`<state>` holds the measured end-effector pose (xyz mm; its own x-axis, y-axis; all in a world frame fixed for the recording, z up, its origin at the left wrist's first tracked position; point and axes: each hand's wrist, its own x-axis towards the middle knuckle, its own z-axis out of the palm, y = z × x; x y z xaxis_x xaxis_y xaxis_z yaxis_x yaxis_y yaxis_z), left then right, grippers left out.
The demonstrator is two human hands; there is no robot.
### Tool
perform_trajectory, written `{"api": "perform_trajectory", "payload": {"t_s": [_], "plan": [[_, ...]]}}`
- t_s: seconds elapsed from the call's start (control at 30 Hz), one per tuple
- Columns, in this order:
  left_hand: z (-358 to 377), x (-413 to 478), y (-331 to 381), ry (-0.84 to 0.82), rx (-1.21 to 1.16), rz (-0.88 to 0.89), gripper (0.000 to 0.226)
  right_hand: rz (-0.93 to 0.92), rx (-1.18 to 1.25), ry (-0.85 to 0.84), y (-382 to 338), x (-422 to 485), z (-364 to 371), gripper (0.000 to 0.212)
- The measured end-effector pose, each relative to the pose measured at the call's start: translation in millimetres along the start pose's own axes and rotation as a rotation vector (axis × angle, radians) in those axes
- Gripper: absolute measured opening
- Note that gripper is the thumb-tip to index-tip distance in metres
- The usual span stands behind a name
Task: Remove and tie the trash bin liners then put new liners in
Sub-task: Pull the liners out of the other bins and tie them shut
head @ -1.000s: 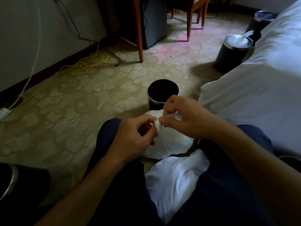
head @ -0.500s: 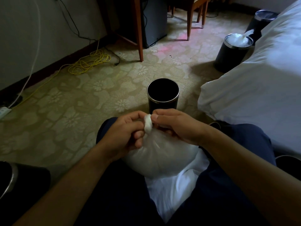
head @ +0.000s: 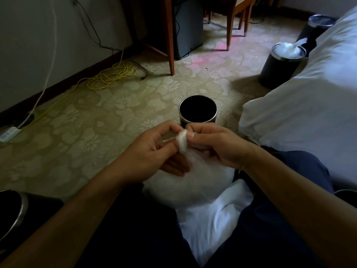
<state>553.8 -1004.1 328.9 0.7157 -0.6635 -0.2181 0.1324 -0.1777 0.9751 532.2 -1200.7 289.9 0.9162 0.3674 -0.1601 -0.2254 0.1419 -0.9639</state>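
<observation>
A full white liner bag (head: pixel 201 182) rests on my lap, its twisted neck (head: pixel 182 141) standing up between my hands. My left hand (head: pixel 152 153) pinches the neck from the left with thumb and fingers curled round it. My right hand (head: pixel 216 146) pinches the same neck from the right. Just beyond them on the carpet stands a black bin (head: pixel 198 111) with a metal rim and no liner. A second white liner (head: pixel 210 223) lies crumpled between my legs.
A black bin with a white liner (head: pixel 282 64) stands at the back right, another bin (head: pixel 316 26) behind it. The white bed (head: pixel 309 105) fills the right side. A bin's rim (head: pixel 17 215) shows at bottom left. Yellow cable (head: pixel 112 77) and table legs (head: pixel 171 45) lie further back.
The bag has puffed out and settled lower on my lap. Both hands have shifted from working the neck apart to pinching it close together, the neck now twisted upright.
</observation>
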Motion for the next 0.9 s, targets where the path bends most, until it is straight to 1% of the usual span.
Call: {"api": "perform_trajectory", "payload": {"t_s": [0.03,0.1,0.13,0.2,0.27,0.33,0.43,0.53,0.63,0.67,0.7,0.77,0.87,0.9], "plan": [[1.0,0.0,1.6,0.035,0.033,0.028,0.018,-0.021,-0.037,0.003,-3.0,-0.1,-0.5,0.022],[2.4,1.3,5.0,0.148,0.174,0.109,0.015,-0.040,-0.059,-0.008,-9.5,-0.9,-2.4,0.022],[3.1,1.8,7.5,0.194,0.234,0.148,0.011,-0.040,-0.045,-0.022,-12.3,-1.3,-2.8,0.023],[5.1,1.6,13.5,0.229,0.265,0.191,0.003,-0.047,0.011,-0.083,-16.2,-2.7,-2.2,0.028],[6.8,-0.5,16.5,0.191,0.163,0.151,0.005,-0.076,0.034,-0.152,-16.5,-3.6,-2.5,0.040],[5.6,-2.7,18.6,0.125,0.010,0.075,0.012,-0.096,-0.041,-0.198,-19.1,-5.9,-3.5,0.040],[0.0,-2.9,21.4,-0.011,-0.046,-0.004,0.020,-0.104,-0.240,-0.231,-30.0,-8.3,-8.5,0.025],[-4.0,0.1,25.9,-0.069,-0.020,-0.073,0.024,-0.158,-0.492,-0.209,-40.7,-6.4,-15.1,0.023],[-2.2,8.2,28.7,-0.050,0.043,-0.092,0.010,-0.211,-0.812,-0.120,-47.4,-5.6,-19.9,0.022],[-1.4,11.8,29.0,-0.036,0.046,-0.099,0.010,-0.217,-0.905,-0.083,-50.2,-6.5,-21.3,0.023],[-0.4,14.9,29.5,-0.021,0.045,-0.122,0.015,-0.231,-0.984,-0.054,-52.6,-7.6,-23.0,0.024],[2.2,20.9,31.9,-0.007,0.069,-0.203,0.021,-0.285,-1.128,-0.009,-54.5,-7.9,-26.6,0.022],[3.9,33.2,37.3,-0.009,0.189,-0.361,0.017,-0.362,-1.315,0.037,-48.1,-2.2,-30.9,0.018],[3.7,36.9,39.3,0.004,0.223,-0.383,0.015,-0.381,-1.343,0.071,-44.2,-0.1,-32.2,0.019]]}}
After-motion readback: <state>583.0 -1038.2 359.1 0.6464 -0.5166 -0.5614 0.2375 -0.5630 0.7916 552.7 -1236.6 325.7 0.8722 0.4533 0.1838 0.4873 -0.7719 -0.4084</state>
